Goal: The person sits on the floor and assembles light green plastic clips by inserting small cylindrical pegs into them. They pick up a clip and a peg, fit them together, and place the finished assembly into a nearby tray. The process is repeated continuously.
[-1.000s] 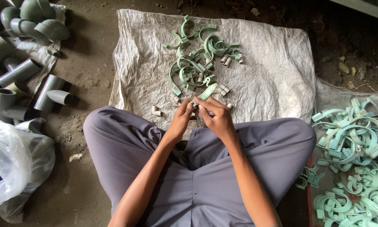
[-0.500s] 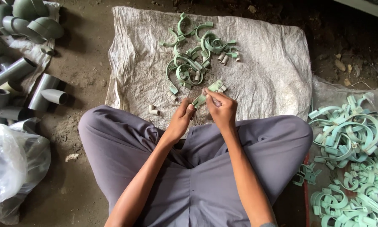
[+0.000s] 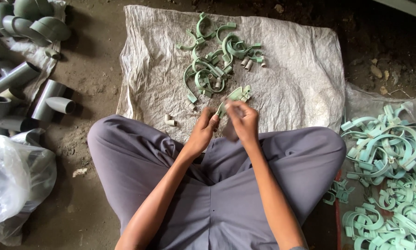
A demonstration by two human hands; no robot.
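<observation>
On the floor ahead of the crossed legs lies a white woven sack (image 3: 286,69), spread flat, bearing a loose heap of green pipe clamps (image 3: 212,65) and a few short pale sleeves (image 3: 170,121) near its front edge. At the right, a second sheet (image 3: 356,99) carries a far larger pile of light green clamps (image 3: 388,153). At the left, grey pipe fittings (image 3: 27,97) lie about, with a clear plastic bag (image 3: 13,180) beside them; what it holds cannot be told.

Both hands meet above the sack's near edge. The left hand (image 3: 204,132) and right hand (image 3: 242,121) pinch a green clamp piece (image 3: 235,95) between thumbs and fingers (image 3: 213,121); the piece juts up and away from the fingertips, toward the heap. The right hand is blurred.

Compared with half a second ago, the hands sit in much the same place, and the clamp piece remains held between them, tilted a little differently.
</observation>
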